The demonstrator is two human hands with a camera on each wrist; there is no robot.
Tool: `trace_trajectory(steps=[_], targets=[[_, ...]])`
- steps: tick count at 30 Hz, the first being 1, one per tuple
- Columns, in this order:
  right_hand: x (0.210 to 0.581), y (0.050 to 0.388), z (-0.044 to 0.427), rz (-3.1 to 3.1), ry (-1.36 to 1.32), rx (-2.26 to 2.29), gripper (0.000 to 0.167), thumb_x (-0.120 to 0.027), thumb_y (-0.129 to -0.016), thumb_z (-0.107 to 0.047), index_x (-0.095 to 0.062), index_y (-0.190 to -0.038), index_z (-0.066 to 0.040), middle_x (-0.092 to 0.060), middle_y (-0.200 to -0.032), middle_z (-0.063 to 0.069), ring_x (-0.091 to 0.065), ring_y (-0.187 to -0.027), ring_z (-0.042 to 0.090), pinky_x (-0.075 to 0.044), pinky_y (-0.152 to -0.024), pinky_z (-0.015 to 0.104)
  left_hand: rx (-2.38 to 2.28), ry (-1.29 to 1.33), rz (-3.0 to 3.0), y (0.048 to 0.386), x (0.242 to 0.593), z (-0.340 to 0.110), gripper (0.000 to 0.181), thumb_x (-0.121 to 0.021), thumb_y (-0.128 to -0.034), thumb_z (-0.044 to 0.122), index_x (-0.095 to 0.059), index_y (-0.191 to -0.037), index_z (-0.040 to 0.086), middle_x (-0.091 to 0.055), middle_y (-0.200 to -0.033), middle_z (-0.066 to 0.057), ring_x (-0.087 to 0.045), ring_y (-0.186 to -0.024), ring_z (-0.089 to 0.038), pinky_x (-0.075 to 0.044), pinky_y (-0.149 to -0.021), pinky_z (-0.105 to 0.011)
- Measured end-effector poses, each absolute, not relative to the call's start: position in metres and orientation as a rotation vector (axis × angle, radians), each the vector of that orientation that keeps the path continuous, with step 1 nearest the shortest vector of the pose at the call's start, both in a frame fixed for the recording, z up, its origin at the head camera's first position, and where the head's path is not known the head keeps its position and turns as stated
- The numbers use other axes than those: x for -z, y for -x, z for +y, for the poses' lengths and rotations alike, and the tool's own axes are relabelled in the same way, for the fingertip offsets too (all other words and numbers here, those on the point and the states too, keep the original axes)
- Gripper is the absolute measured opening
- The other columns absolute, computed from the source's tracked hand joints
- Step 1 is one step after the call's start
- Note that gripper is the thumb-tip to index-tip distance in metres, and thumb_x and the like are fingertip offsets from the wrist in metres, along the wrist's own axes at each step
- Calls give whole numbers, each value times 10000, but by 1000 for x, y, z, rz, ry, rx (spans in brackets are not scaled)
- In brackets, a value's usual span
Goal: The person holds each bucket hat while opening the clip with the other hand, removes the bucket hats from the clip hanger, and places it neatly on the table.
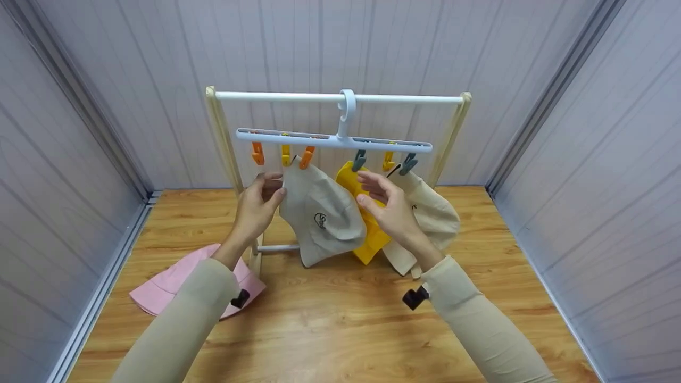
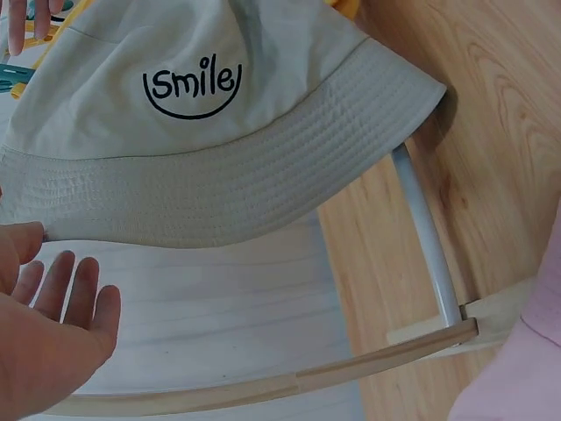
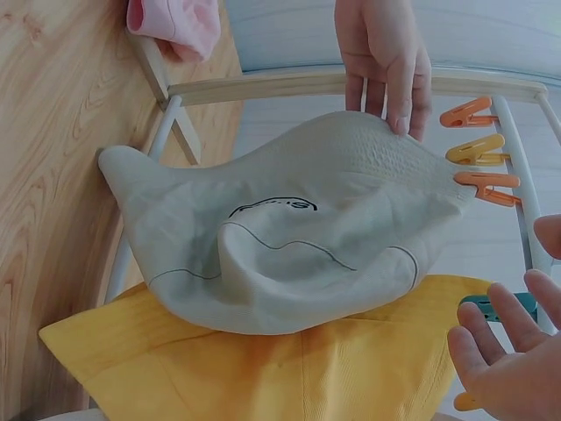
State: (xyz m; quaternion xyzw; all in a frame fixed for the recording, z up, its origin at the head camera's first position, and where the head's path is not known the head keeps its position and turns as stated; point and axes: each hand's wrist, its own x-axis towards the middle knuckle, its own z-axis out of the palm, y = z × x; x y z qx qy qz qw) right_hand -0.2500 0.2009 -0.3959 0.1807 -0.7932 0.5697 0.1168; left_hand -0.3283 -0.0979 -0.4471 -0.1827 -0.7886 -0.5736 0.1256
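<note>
Reaching forward, we rest our left hand (image 1: 259,202), fingers loose and unclenched, with its thumb touching the brim of the grey hat (image 1: 324,213); our right hand (image 1: 391,207), fingers parted, grasps nothing before the yellow hat (image 1: 374,238). Left of the hanger's (image 1: 322,141) middle, the grey hat hangs, crown rightward, long axis slanting down-right.
</note>
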Motion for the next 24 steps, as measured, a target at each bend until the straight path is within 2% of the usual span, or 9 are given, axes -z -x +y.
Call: trace_trajectory(steps=[5, 14, 24], targets=[[397, 251, 200, -2308, -522, -1682, 465, -664, -1045, -64, -556, -1492, 6, -588, -1475, 237, -549, -1371, 415, -398, -1208, 552, 1650, 527, -2329, 329, 446, -97, 301, -663, -1048, 60, -651, -1344, 10, -742, -1186, -171, -708, -1075, -268, -579, -932, -308], [399, 252, 197, -2327, -513, -1669, 470, -662, -1045, -79, -554, -1493, 13, -600, -1462, 232, -571, -1353, 395, -426, -1194, 529, 1660, 515, -2353, 328, 447, -96, 273, -657, -1058, 86, -666, -1320, 10, -729, -1170, -163, -686, -1041, -268, -548, -826, -178], [389, 260, 180, -2306, -559, -1680, 468, -670, -1036, -68, -561, -1482, 26, -615, -1441, 224, -597, -1326, 384, -459, -1175, 486, 1709, 531, -2330, 328, 449, -95, 261, -644, -1064, 80, -659, -1313, 5, -710, -1175, -167, -668, -1043, -270, -561, -800, -185]])
